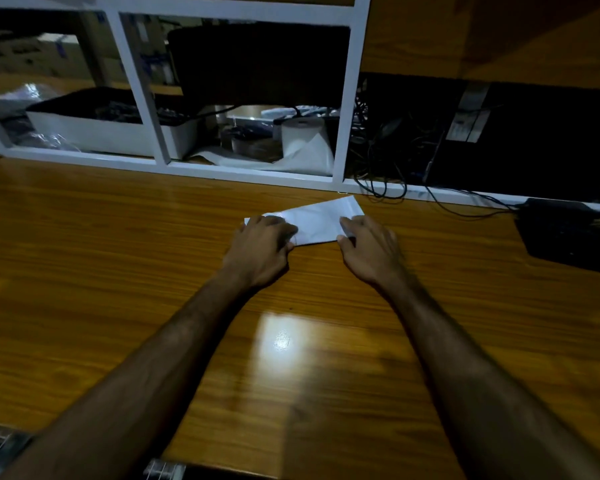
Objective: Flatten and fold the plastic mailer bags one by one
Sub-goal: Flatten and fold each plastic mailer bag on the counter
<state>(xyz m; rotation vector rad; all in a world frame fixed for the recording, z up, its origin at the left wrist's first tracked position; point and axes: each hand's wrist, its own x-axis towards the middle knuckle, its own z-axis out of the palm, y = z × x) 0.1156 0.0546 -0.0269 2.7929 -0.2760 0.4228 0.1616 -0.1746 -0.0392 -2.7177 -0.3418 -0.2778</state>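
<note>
Mailer bag (317,220): white plastic, thin and glossy, faint creases across its face, folded to a narrow strip with one far corner angled up. It lies flat on your wooden table (118,258), near the far edge, just short of the white frame (222,169). Table surface is polished orange-brown grain with a bright lamp glare in the middle.

Your left hand (262,247) covers the bag's left end, knuckles up, fingers curled over the plastic and pinching it against the thumb. Your right hand (369,245) sits at the right end, fingertips bent down onto the edge, thumb tucked under it, gripping. Both forearms reach straight forward, wrists low to the table. A roll of white film (303,138) stands behind the frame.
</note>
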